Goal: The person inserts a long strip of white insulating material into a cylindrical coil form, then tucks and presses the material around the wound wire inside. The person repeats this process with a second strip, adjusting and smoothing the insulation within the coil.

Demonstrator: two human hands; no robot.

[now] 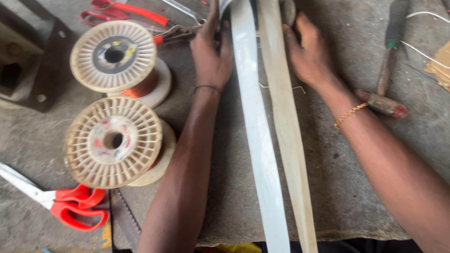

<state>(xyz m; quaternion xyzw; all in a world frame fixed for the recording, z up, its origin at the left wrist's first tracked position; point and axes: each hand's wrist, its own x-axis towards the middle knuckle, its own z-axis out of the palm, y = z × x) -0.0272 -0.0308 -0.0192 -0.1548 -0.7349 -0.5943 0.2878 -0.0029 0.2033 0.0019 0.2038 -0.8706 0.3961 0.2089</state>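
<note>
left hand (212, 54) and right hand (307, 51), fingers curled, flank and steady two long pale strips (262, 140); copper wire spools (115, 100) lie left of the left hand.

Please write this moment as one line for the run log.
left hand: rests on white strip | right hand: beside beige strip | nearby: two wire spools, red scissors

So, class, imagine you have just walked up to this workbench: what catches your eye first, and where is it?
Two long pale strips run up the middle, the left hand and right hand pressing at their far ends. Left of them stand two ribbed spools, the farther one showing copper wire. Red-handled scissors lie at the near left.
</note>
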